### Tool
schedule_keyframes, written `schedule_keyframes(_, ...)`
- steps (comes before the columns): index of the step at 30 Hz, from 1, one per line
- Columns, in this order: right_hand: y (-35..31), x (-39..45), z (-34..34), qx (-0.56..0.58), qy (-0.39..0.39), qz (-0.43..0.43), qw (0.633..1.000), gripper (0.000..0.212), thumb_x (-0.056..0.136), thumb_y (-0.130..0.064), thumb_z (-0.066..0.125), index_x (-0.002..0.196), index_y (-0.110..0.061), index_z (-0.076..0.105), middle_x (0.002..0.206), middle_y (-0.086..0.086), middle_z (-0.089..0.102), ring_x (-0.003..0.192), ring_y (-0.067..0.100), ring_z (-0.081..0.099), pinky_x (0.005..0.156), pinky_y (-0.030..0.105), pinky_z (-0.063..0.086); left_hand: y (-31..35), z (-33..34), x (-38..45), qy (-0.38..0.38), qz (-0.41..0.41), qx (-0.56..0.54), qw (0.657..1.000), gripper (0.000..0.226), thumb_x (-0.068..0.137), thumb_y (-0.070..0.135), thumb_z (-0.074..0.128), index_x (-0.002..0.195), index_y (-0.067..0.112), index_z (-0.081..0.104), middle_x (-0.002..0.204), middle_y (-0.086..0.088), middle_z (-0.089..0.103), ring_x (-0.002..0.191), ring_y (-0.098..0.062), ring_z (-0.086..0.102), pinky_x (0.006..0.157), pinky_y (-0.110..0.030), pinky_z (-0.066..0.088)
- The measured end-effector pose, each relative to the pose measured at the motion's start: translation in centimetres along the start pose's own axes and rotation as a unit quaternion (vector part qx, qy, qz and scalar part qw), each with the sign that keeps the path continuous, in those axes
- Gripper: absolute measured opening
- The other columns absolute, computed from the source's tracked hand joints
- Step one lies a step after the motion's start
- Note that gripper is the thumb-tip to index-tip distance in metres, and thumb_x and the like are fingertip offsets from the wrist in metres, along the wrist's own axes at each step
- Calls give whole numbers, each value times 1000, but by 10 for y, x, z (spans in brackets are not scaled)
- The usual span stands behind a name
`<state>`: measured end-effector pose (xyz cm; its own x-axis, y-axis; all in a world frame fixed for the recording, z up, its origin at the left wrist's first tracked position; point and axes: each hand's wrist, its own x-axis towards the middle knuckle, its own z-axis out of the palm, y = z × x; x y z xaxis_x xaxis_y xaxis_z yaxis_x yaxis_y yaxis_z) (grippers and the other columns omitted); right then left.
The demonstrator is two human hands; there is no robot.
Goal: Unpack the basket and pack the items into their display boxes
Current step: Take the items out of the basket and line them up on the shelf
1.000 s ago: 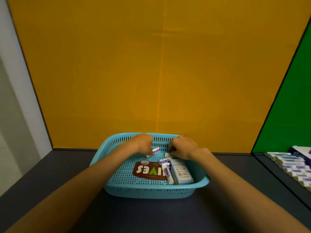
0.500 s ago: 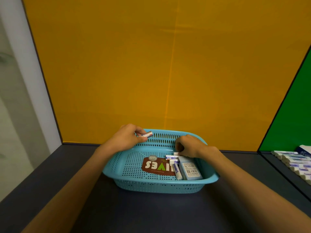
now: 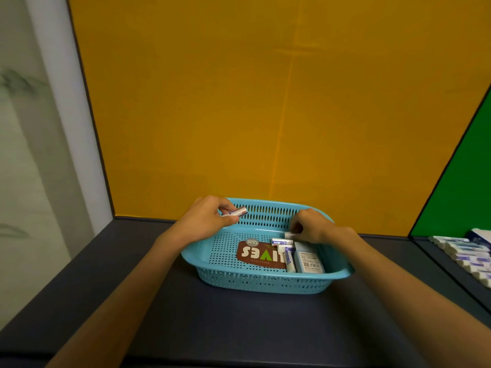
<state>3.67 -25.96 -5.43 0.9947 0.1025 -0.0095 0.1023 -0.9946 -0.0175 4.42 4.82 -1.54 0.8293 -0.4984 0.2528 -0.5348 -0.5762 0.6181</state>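
Left hand (image 3: 206,219) pinches 1 small box (image 3: 235,211) above the basket (image 3: 265,284); right hand (image 3: 309,227) grips another small white box (image 3: 289,235) inside.

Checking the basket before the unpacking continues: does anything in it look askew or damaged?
No damage shows. The small boxes lie jumbled at different angles in the basket, beside the brown packet.

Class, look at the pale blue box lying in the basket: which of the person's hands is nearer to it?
The right hand: it reaches into the basket just behind the pale blue box. The left hand is over the basket's far left rim, holding a small tube.
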Motion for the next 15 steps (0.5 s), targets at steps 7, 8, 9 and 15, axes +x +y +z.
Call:
schedule_keyframes(7,-15,-50,-45,132,86,-4,988,22,79,-15,81,96,-16,67,99,-9,63,90,8,61,72,12,49,24,10,1,-6,21,-9,1000,24,92,35,69,114,25,73,99,13,66,82,-12,60,70,-39,48)
schedule_keyframes(8,-15,-59,-49,157,91,-7,983,22,77,-18,83,94,-18,68,98,-10,66,89,6,62,72,12,50,30,13,2,-7,26,-11,1000,25,92,35,69,114,25,73,100,13,66,82,-12,59,69,-38,46)
schedule_keyframes(9,-14,-68,-53,181,97,-9,979,23,76,-20,84,93,-21,68,96,-12,68,87,5,63,71,11,49,38,18,4,-9,35,-13,999,25,92,34,69,115,24,73,101,13,65,80,-7,56,65,-34,44)
schedule_keyframes(15,11,-131,-58,239,151,2,959,24,77,-26,84,99,-20,75,94,-14,71,86,0,63,69,17,51,93,53,9,-40,72,-22,996,31,92,33,68,121,24,69,105,11,61,82,-2,53,65,-25,41)
